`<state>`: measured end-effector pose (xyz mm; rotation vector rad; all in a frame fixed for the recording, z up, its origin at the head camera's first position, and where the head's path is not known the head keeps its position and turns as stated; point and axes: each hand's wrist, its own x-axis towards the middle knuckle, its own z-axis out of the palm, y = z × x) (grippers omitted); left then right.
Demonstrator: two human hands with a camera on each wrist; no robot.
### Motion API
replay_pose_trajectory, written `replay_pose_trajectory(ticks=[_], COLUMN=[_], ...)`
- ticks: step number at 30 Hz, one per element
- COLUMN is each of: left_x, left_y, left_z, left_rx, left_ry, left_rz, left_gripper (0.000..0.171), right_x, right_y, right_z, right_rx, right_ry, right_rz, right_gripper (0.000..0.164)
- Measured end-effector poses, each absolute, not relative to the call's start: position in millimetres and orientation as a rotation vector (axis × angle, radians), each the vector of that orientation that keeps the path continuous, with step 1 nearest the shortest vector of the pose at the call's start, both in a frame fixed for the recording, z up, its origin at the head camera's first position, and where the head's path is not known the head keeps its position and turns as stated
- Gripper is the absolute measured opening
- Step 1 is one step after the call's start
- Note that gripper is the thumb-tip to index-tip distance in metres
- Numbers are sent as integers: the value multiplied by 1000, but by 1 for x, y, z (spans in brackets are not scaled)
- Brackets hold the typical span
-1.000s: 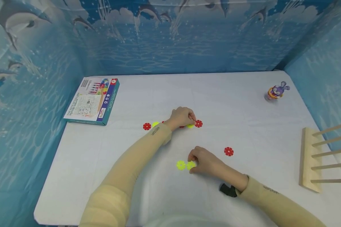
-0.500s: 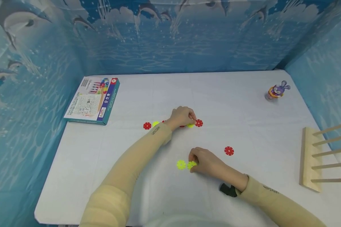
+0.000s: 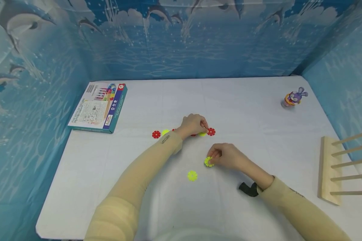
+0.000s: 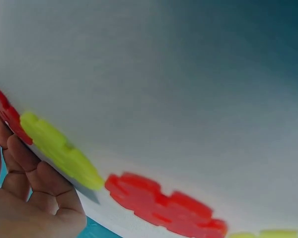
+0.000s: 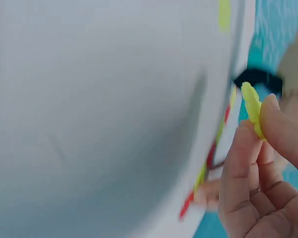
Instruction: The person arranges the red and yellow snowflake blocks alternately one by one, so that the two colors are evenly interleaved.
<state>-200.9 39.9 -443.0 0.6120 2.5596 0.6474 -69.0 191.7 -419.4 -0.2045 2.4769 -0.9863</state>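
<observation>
My right hand pinches a yellow-green snowflake disc between thumb and fingers, and the right wrist view shows that disc edge-on. Farther back on the table, red and yellow-green snowflake discs lie in a row, partly hidden by my left arm. My left hand holds the row near its right end, fingertips at a yellow-green disc beside the last red disc. Seen from the left wrist, its curled fingers lie along the discs. One loose yellow-green disc lies nearer the body.
At the back left lies a flat box with printed labels. A purple rabbit-eared toy stands at the back right. Along the right side is a wooden rack with several pegs. Dolphin-print blue cloth hangs behind the white table.
My right hand has picked up one yellow-green disc from beside the loose one and moved it up and right. The red disc on the right is now hidden. My left hand stays put.
</observation>
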Motion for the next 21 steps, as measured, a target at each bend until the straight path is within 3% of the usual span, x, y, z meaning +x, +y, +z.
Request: replay_pose_trajectory(ticks=[12, 21], left_x=[-204, -203], left_y=[41, 41], left_z=[-447, -444], left_rx=[593, 583], left_ry=[2551, 2544], left_rz=[657, 672], left_gripper=[8, 6], right_x=[-141, -164], right_y=[246, 252], right_z=[-410, -420], right_rx=[34, 89], right_ry=[2571, 2513], right_rz=[-950, -926], right_gripper=[23, 26])
